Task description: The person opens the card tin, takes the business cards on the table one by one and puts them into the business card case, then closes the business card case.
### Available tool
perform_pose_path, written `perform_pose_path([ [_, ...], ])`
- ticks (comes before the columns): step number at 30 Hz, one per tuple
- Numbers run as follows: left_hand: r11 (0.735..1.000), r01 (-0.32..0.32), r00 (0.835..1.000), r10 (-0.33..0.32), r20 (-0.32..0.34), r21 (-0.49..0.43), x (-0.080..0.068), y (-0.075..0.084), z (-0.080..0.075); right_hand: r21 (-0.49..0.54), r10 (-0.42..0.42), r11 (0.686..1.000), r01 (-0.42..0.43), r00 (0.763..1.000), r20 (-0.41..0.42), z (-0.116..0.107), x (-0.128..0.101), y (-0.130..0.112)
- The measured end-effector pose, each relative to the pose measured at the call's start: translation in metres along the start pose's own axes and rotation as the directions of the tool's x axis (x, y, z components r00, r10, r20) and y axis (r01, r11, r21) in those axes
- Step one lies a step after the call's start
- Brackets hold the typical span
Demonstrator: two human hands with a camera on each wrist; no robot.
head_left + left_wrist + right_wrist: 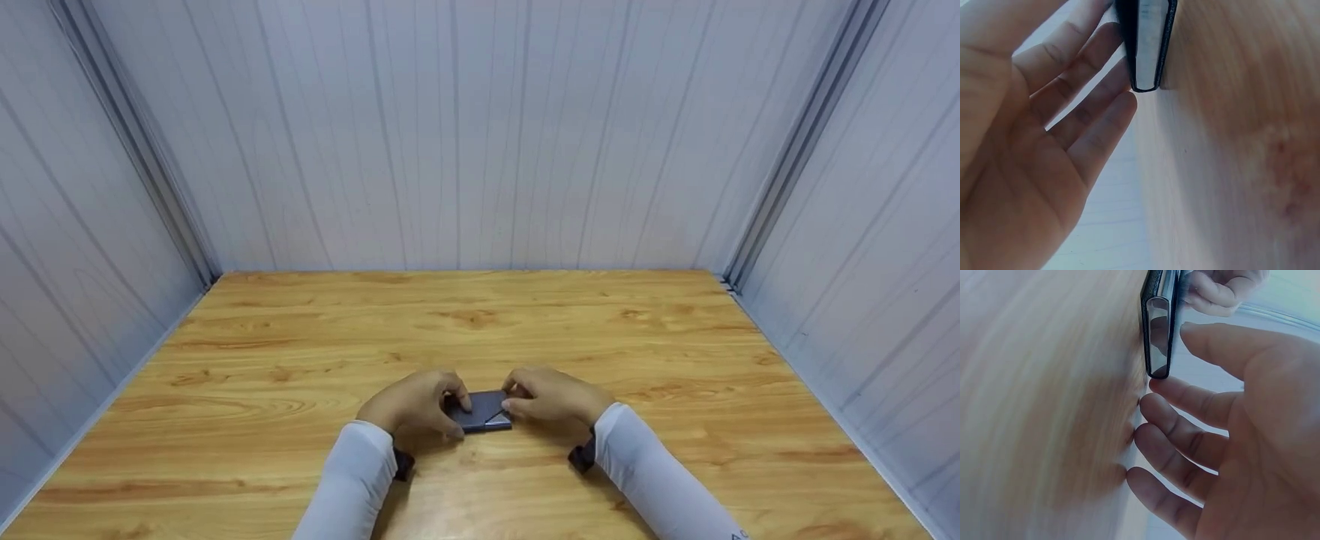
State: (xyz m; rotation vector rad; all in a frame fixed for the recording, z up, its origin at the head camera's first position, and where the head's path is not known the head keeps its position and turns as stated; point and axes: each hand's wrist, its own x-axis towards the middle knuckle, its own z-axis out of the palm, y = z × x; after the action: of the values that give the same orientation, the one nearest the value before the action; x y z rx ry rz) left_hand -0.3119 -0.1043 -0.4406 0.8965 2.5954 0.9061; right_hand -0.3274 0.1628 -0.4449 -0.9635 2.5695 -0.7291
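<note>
A small, flat, dark grey rectangular case [481, 412] with a pale diagonal line across its top lies flat on the light, knotted wooden tabletop [480, 322], in the lower middle of the head view, close to the near edge. Both hands meet on it, one at each short end.

The left hand [415, 409] covers the case's left end. In the head view its fingers curl down over the top and its thumb reaches onto the upper face. In the left wrist view the same hand fills the left of the frame with the palm showing and the fingers [1092, 109] fairly straight, their tips resting against the dark side of the case [1148, 45] at the top centre. The case's pale edge shows between two dark faces, and it stands against the wood grain on the right of the frame. The fingers touch and steady the case more than they wrap it.

The right hand [551, 397] sits at the case's right end, with the fingertips bent onto its top edge. In the right wrist view the hand fills the right of the frame, loosely spread. The thumb [1224, 343] and the uppermost finger [1185, 396] bracket the case's glossy end [1158, 332] at the top centre, lightly pinching it. The lower fingers rest on the wood.

White sleeves [352, 480] cover both forearms. Pale grey panelled walls [480, 135] enclose the table on three sides.
</note>
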Motion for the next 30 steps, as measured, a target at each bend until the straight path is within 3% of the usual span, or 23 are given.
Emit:
perform_pose_path([
  [13,0.998,0.038,0.999,-0.038,0.002,-0.055,-0.005,-0.003,-0.003,-0.058,0.004,0.998,-0.002,1.000,0.022,0.003,-0.002,-0.004],
  [24,0.980,0.175,0.984,-0.172,0.034,-0.098,-0.015,-0.004,-0.011,-0.071,-0.038,0.997,0.039,0.999,0.021,0.004,-0.002,-0.007],
  [30,0.975,0.204,0.979,-0.200,0.046,-0.093,-0.017,-0.004,-0.013,-0.077,-0.036,0.996,0.037,0.999,0.015,0.004,-0.002,-0.007],
])
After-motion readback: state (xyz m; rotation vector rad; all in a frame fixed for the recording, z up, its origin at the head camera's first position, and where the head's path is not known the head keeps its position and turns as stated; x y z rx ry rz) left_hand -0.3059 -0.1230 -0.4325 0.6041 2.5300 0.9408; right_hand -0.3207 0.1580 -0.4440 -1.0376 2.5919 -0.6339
